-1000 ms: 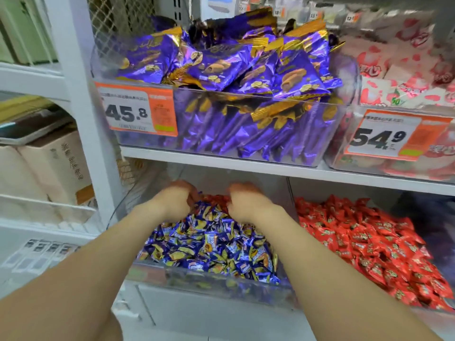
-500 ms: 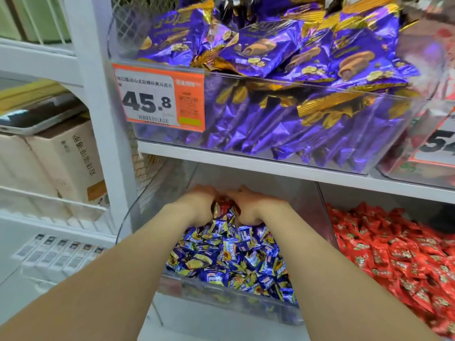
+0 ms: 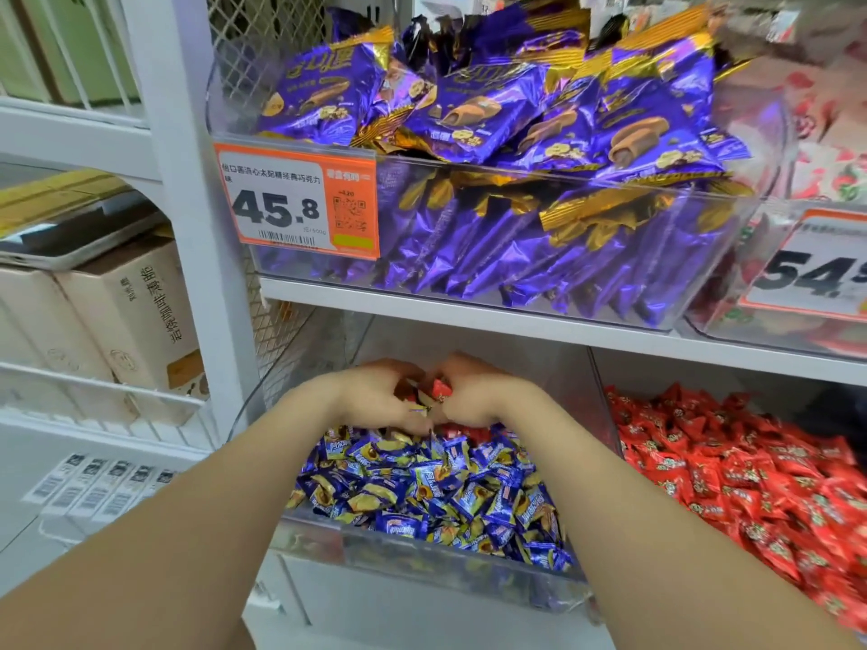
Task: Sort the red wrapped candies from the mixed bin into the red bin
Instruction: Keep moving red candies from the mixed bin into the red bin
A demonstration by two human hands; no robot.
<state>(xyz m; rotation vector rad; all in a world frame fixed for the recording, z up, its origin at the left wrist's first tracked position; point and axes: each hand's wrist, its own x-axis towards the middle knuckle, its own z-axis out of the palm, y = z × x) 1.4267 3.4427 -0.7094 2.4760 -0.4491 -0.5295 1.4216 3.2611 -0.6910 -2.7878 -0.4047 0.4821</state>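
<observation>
at the centre of the frame, your two hands meet over the back of the mixed bin (image 3: 422, 562). your right hand (image 3: 481, 396) pinches a red wrapped candy (image 3: 441, 389) in its curled fingers, just above the blue candies (image 3: 431, 490). your left hand (image 3: 373, 398) sits close against it, fingers curled down into the wrappers; whether it holds one cannot be told. loose red candies (image 3: 474, 433) lie under your right hand. at lower right, the red bin (image 3: 680, 372) stands just beside, filled with its red heap (image 3: 750, 485).
</observation>
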